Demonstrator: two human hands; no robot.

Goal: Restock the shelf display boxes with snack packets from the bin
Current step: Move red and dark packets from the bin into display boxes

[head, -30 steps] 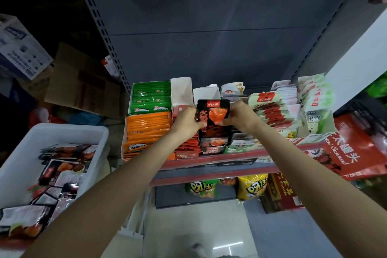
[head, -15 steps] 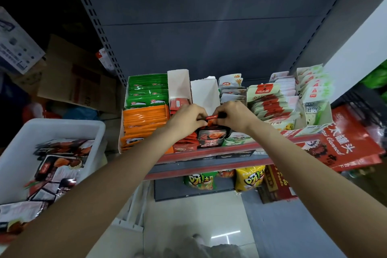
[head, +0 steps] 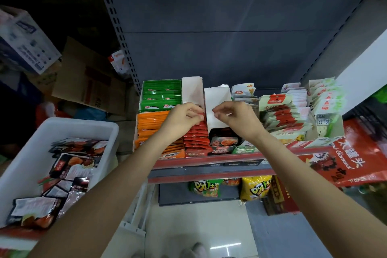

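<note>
Black snack packets [head: 222, 140] with an orange picture stand in a white display box [head: 217, 109] at the middle of the shelf. My right hand [head: 235, 120] hovers just above them with loosely curled fingers and holds nothing. To the left stands a row of red packets [head: 195, 138]. My left hand [head: 182, 118] is over the back of that row, and its fingertips pinch the top of a red packet [head: 201, 113]. The white bin [head: 83, 126] at lower left holds several more black packets [head: 69, 165].
Green packets [head: 161, 94] and orange packets [head: 150, 125] fill the boxes at the shelf's left end. White and red packets [head: 282, 115] crowd the right side. The red shelf edge [head: 209, 162] runs below, with chip bags [head: 254, 189] underneath. Cardboard boxes [head: 88, 81] lie behind the bin.
Both hands pushed the black packet down into its display box and let it go. They have lifted and parted, the left moving over the red packets.
</note>
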